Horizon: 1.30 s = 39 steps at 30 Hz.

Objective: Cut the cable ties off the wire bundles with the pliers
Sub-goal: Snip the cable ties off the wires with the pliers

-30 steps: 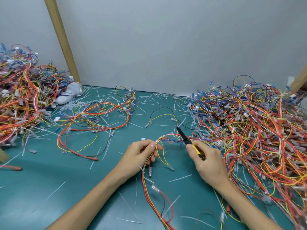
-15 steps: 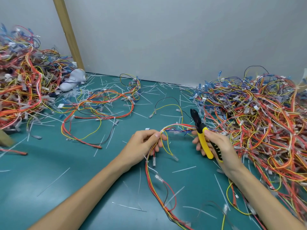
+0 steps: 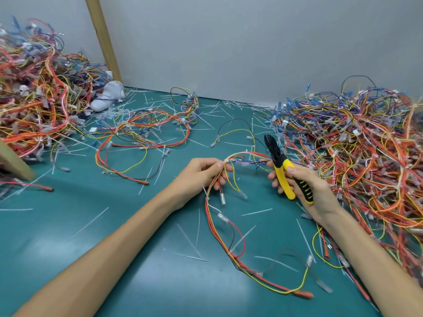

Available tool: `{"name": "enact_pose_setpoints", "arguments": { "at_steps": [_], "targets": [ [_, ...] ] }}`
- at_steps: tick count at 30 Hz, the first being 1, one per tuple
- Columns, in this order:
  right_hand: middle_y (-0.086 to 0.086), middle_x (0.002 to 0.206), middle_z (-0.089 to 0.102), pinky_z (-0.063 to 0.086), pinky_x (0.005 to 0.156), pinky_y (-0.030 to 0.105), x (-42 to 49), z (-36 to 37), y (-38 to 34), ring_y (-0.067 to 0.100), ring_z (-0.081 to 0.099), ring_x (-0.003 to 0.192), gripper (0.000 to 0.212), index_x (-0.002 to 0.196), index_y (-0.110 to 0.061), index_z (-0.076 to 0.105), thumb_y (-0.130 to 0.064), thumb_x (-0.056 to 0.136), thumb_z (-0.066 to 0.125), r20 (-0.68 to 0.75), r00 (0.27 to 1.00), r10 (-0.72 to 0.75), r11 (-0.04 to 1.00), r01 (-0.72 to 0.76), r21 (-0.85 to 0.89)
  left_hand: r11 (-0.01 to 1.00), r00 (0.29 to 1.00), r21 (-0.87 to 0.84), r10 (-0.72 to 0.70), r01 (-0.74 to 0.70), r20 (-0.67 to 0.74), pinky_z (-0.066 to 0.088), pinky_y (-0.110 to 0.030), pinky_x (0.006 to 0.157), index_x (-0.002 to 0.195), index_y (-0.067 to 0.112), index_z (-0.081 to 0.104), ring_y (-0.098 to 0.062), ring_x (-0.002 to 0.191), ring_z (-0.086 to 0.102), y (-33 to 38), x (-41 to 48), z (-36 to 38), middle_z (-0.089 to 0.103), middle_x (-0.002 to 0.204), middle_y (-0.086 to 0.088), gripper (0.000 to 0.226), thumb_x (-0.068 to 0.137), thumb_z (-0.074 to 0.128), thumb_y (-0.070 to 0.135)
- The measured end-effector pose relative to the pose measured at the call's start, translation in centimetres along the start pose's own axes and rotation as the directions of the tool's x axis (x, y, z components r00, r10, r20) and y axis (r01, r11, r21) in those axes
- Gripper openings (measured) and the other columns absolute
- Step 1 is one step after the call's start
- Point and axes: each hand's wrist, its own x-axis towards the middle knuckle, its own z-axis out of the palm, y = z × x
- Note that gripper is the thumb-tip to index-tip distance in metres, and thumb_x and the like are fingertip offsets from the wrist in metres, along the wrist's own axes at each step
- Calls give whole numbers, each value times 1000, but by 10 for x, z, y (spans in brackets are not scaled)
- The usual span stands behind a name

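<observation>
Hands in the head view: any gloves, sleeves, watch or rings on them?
None visible. The left hand and right hand are bare, no gloves or rings. The left forearm and right forearm are uncovered to the frame edge: no sleeve, watch or wristband shows.

**Clear lane front-left, wire banked up on both flanks**

The green mat [image 3: 68, 225] lay open front-left, littered only with thin cut ties [image 3: 256, 212]. The right wire pile [image 3: 366, 156] crowded just beside the right hand [image 3: 318, 195] and its pliers [image 3: 283, 179]. The left wire pile [image 3: 29, 110] and a wooden post [image 3: 103, 37] shut off the far left. A loose harness [image 3: 148, 121] sprawled mid-mat. From the left hand [image 3: 194, 179], the held wire bundle [image 3: 231, 252] looped across the near centre.
</observation>
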Motion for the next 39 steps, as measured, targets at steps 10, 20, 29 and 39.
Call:
{"name": "enact_pose_setpoints", "arguments": {
  "at_steps": [10, 20, 29, 39],
  "targets": [
    [13, 94, 68, 52, 66, 26, 0, 0, 0, 19, 61, 78, 40, 110, -11, 72, -33, 85, 49, -17, 1000, -10, 998, 11, 57, 842, 991, 532, 130, -86, -44, 37, -16, 63, 101, 21, 75, 2, 62, 51, 35, 44, -15, 60, 67, 0, 25, 99, 52, 30],
    [13, 95, 67, 51, 65, 26, 1, -1, 3, 20, 60, 78, 44, 114, -6, 69, -33, 85, 50, -35, 999, -16, 998, 18, 54, 740, 960, 670, 226, -57, -168, 53, -17, 64, 109, 10, 63, -10, 62, 66, 48, 26, -53, 67, 80, -6, 19, 100, 47, 12],
    [12, 94, 68, 52, 64, 25, 0, -1, 3, 19, 61, 78, 44, 114, -6, 69, -34, 86, 50, -38, 999, -24, 998, 26, 57, 594, 944, 773, 66, 222, -322, 45, -25, 72, 93, 20, 63, -14, 77, 65, 28, -56, -52, 66, 76, 4, 14, 96, 49, 17],
    [14, 95, 67, 51, 65, 27, -3, 1, 1, 20, 61, 78, 50, 117, -2, 66, -37, 84, 52, -81, 996, -24, 998, 29, 54, 396, 930, 886, 167, 240, -327, 34, -32, 91, 111, 26, 55, -19, 109, 42, 0, -66, 10, 50, 109, 6, 40, 90, 46, 60]
  ]
}}
